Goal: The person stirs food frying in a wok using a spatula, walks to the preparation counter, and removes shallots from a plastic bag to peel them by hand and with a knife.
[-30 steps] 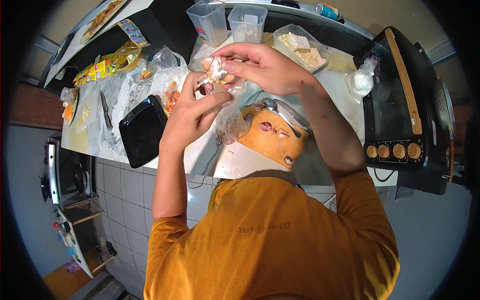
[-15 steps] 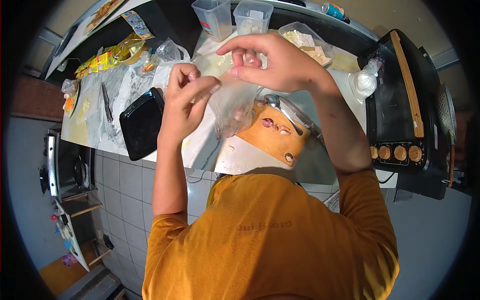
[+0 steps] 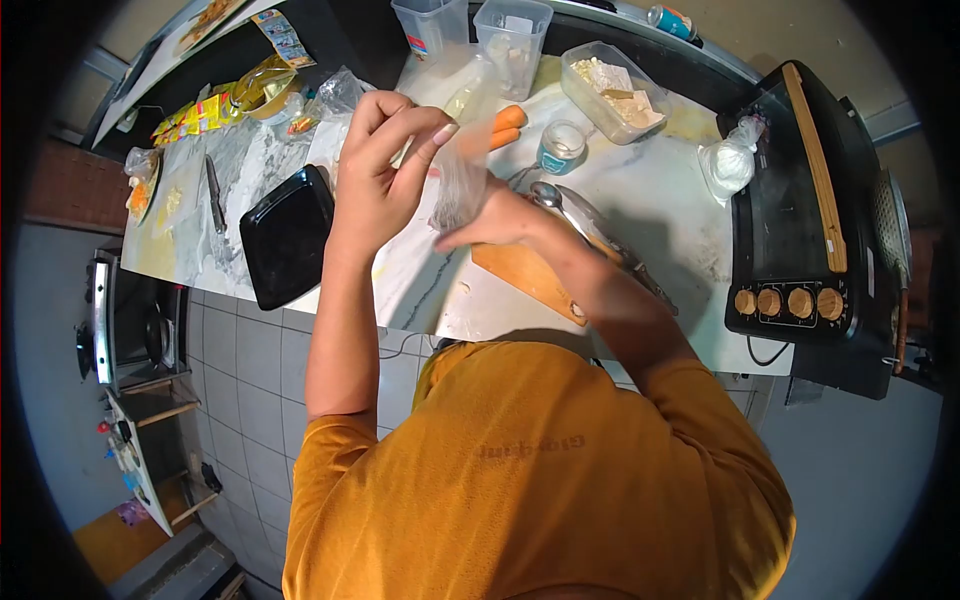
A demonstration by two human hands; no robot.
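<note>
My left hand (image 3: 385, 165) is raised over the counter, its fingers pinched on the top of a clear plastic bag (image 3: 462, 165). The bag hangs down from it, towards the right. Behind and beside the bag's lower part is my right hand (image 3: 495, 215), with a thumb pointing left and its other fingers mostly hidden by the bag; its grip cannot be made out. Under my right forearm lies an orange cutting board (image 3: 525, 280), partly covered. A spoon (image 3: 547, 194) rests by the board's upper edge. Orange carrots (image 3: 508, 127) lie beyond the bag, near a small glass jar (image 3: 562, 146).
A black tray (image 3: 287, 238) and a knife (image 3: 215, 195) lie at the left. Plastic containers (image 3: 511, 45) stand at the back, with an open food container (image 3: 613, 93) to their right. A tied white bag (image 3: 728, 160) sits beside the black oven (image 3: 790, 220).
The garlic and eggs held earlier no longer show in my hands. My right hand has moved down beside the bag. The carrots and jar have come into view, and my forearm covers the garlic pieces on the board.
</note>
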